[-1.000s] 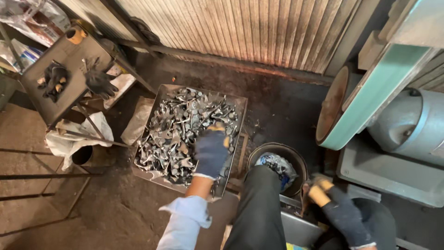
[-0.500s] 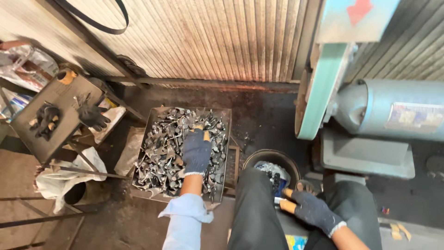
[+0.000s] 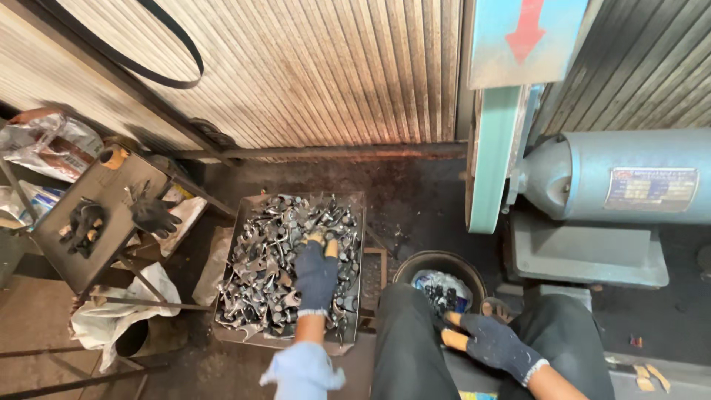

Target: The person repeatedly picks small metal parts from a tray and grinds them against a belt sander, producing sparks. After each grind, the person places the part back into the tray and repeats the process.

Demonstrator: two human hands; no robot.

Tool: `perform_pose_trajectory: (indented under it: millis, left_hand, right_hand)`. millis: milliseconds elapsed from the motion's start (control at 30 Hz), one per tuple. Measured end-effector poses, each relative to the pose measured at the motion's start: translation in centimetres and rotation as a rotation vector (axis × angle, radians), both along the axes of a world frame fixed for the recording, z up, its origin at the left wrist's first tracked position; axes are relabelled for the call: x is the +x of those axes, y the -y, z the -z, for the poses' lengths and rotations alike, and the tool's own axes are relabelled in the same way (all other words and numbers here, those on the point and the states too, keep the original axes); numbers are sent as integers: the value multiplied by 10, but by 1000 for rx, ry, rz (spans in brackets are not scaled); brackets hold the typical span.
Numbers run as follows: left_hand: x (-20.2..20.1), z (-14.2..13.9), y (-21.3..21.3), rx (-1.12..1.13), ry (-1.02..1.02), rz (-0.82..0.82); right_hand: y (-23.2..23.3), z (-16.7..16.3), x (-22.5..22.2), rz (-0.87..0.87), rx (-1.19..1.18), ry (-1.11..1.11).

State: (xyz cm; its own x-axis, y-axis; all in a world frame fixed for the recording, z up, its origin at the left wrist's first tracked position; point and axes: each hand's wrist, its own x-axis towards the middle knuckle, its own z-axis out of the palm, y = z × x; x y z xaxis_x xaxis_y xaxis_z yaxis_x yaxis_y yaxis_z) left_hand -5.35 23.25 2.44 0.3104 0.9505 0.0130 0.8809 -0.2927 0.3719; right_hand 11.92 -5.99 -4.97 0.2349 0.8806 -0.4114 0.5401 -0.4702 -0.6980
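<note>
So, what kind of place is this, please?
Probably a small metalworking shop. A blue motor-driven grinding machine stands by a corrugated metal wall, and the gloved left hand reaches into a tray of small metal parts.

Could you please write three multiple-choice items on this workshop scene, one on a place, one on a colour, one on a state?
1. Where does the left hand rest?
A. On the metal parts in the tray
B. Inside the round bucket
C. On the grinder motor

2. What colour are the gloves on both hands?
A. White with red tips
B. Dark blue with orange fingertips
C. Plain green

3. How is the tray of metal parts filled?
A. Empty
B. Holding one part
C. Heaped with many parts

Answers: 1 A, the left hand lies on the heap, fingers down in it. 2 B, orange tips show on the left hand and the right hand. 3 C, grey pieces cover nearly the whole tray.
</note>
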Motion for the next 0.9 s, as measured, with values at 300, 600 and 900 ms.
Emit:
perform_pose_trajectory:
  millis: [300, 600, 900]
  left_hand:
    - [80, 90, 180, -550, 687, 347]
    - [129, 85, 151, -946, 692, 629]
    - [202, 116, 145, -471, 775, 415]
  right_hand:
    - [-1, 6, 32, 646, 449, -425]
    - [12, -14, 82, 543, 515, -191]
    - [-58, -1, 106, 865, 440, -495]
